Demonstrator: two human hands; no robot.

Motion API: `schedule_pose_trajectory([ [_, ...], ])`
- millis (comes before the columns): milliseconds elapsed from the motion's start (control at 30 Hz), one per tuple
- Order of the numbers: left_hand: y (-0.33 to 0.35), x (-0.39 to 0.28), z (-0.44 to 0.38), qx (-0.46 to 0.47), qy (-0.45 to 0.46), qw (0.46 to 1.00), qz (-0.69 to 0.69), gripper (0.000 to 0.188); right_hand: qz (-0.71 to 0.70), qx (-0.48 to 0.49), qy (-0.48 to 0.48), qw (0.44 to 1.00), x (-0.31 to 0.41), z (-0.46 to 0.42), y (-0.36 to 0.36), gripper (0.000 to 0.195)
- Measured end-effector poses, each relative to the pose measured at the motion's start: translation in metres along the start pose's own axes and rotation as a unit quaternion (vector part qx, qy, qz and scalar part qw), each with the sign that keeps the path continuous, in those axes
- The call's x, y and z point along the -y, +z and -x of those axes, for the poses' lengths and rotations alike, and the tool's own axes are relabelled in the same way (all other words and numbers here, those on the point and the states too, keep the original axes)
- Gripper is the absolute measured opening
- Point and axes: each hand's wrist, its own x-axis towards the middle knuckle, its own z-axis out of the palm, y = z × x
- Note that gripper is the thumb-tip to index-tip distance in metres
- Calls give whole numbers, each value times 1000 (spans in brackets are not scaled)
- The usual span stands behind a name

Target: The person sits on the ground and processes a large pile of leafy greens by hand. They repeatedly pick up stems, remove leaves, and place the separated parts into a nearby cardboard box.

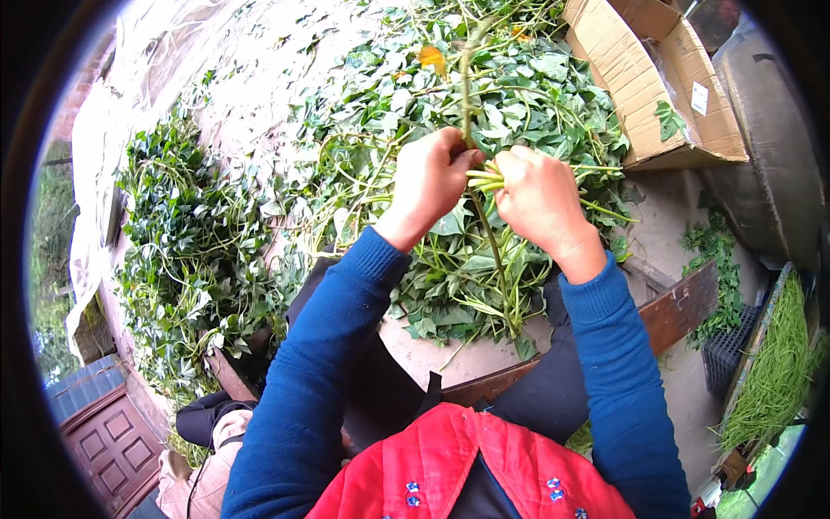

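Note:
My left hand [433, 178] grips a long leafy vine stem [489, 237] that runs upright past the thumb and hangs down between my knees. Close beside it on the right, my right hand [535, 194] is closed around a small bundle of cut green stalks [485, 180], whose ends point at the left hand. Stalk ends also stick out on the right side of that fist. Beneath both hands lies a large heap of green leafy vines [467, 259], with a yellow leaf [431, 60] near its top.
An open cardboard box [648, 84] stands at upper right. A darker vine pile [188, 220] lies at left, near a seated person [207, 454] at lower left. Right of me are a wooden board [681, 305], a black plastic crate [729, 350] and a heap of thin green stalks [768, 370].

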Motion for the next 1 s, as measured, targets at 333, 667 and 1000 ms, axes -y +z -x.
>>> schedule_pose_trajectory([
  [333, 17, 7, 3, 25, -9, 998, -49, 19, 35, 10, -12, 999, -3, 3, 11, 6],
  [667, 19, 16, 5, 39, 45, 998, -30, 14, 34, 6, -24, 999, -20, -2, 10, 5],
  [1000, -10, 6, -3, 267, -129, 904, 307, 11, -104, -47, -83, 990, -47, -10, 6, 23],
])
